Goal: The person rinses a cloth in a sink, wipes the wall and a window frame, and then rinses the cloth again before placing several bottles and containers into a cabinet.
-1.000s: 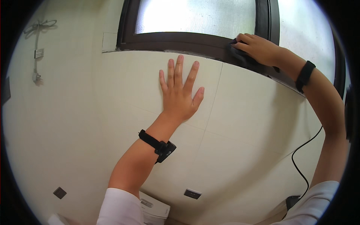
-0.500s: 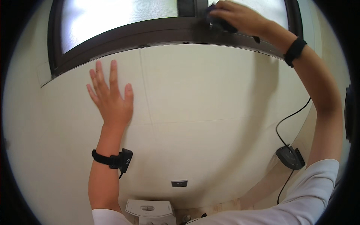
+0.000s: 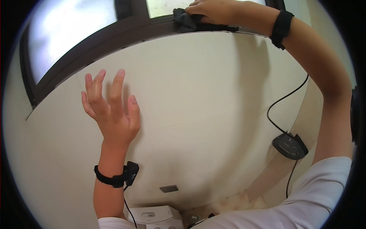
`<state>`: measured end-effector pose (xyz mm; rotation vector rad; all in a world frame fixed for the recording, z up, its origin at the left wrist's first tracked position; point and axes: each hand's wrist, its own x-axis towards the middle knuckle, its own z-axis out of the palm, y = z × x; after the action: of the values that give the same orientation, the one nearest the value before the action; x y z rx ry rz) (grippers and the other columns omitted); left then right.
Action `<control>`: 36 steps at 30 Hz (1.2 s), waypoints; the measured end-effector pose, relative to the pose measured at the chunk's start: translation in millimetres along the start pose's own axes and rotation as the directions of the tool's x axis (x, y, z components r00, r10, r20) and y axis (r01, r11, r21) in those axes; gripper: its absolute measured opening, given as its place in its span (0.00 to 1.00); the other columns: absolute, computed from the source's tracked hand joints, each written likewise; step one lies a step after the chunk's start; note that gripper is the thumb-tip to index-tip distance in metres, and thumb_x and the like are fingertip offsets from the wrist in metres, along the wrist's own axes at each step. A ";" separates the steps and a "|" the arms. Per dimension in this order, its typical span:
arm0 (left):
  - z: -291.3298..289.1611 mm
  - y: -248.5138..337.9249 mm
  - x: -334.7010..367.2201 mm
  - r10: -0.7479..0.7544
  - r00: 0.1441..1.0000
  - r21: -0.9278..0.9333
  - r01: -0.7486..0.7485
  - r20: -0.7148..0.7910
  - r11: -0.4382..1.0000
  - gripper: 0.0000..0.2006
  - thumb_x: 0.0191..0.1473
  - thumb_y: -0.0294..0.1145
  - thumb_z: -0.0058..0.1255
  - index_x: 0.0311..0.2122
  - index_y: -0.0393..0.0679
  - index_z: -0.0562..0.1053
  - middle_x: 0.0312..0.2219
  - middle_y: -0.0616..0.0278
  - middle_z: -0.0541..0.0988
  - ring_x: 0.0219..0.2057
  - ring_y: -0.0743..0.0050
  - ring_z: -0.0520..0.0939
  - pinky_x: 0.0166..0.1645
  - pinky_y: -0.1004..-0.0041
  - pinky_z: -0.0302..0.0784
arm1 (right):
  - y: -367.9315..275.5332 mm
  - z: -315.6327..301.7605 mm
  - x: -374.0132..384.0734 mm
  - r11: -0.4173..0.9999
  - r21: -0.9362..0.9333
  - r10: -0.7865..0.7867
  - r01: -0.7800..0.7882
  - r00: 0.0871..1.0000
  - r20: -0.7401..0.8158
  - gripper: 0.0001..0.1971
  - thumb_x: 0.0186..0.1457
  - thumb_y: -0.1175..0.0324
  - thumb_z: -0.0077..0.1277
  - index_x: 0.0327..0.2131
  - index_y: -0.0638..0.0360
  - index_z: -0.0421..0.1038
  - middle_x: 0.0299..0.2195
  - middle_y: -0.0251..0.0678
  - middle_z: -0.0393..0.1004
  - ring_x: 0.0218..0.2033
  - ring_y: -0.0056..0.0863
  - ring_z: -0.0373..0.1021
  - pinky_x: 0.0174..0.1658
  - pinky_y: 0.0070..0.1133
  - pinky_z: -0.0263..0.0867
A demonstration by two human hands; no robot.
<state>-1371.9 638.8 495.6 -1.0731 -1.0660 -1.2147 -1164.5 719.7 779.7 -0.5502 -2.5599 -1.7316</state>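
Observation:
At the top, my right hand [image 3: 213,10] is closed on a dark cloth [image 3: 186,21]. The cloth bunches against the lower rail of the dark brown window frame [image 3: 158,29], beside a frosted pane [image 3: 164,7]. Part of the cloth is hidden under the fingers. On the left, my left hand [image 3: 114,110] holds nothing. Its fingers are spread and slightly bent, close to the cream tiled wall [image 3: 190,84] below the window; whether the fingertips touch it I cannot tell. Black straps circle both wrists, and the left one carries a small black box [image 3: 132,173].
A dark grey wall-mounted device [image 3: 290,145] with a black cable [image 3: 270,110] is at the right, near my right arm. Low on the wall sits a dark socket plate [image 3: 169,189]. A white appliance [image 3: 156,215] stands at the bottom, beside a small metal fitting [image 3: 195,218].
My right hand has moved left along the window frame with the cloth. My left hand has come slightly away from the window, its fingers more bent. The view has turned.

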 end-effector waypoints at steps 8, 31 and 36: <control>-5.8 -35.3 -13.9 0.011 0.992 0.127 0.005 -0.126 0.992 0.26 0.48 0.31 0.43 0.56 0.49 0.64 0.57 0.53 0.58 0.63 0.45 0.52 0.62 0.51 0.40 | 65.3 7.7 -59.8 0.998 0.019 -0.054 0.055 0.998 -0.033 0.14 0.46 0.77 0.54 0.39 0.66 0.66 0.39 0.52 0.70 0.44 0.50 0.67 0.45 0.37 0.63; 20.3 23.6 37.3 0.143 0.990 0.103 -0.142 -0.006 0.985 0.24 0.48 0.27 0.42 0.54 0.45 0.62 0.54 0.52 0.58 0.60 0.42 0.55 0.61 0.52 0.47 | 58.7 44.5 -47.4 0.919 0.388 0.102 -0.064 0.992 -0.078 0.13 0.44 0.77 0.54 0.37 0.65 0.66 0.34 0.49 0.73 0.40 0.47 0.69 0.43 0.36 0.62; 24.8 25.4 33.5 0.172 0.985 0.086 -0.169 -0.028 0.982 0.24 0.48 0.27 0.43 0.53 0.46 0.63 0.53 0.52 0.60 0.60 0.42 0.54 0.60 0.53 0.47 | 45.3 46.8 -42.3 0.886 0.456 0.162 -0.086 0.978 -0.131 0.12 0.43 0.77 0.53 0.35 0.64 0.67 0.33 0.48 0.73 0.39 0.46 0.70 0.42 0.36 0.62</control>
<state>-1345.7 658.8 531.7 -1.0526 -0.9684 -1.0402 -1102.8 764.8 793.8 -0.5067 -2.6072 -1.0384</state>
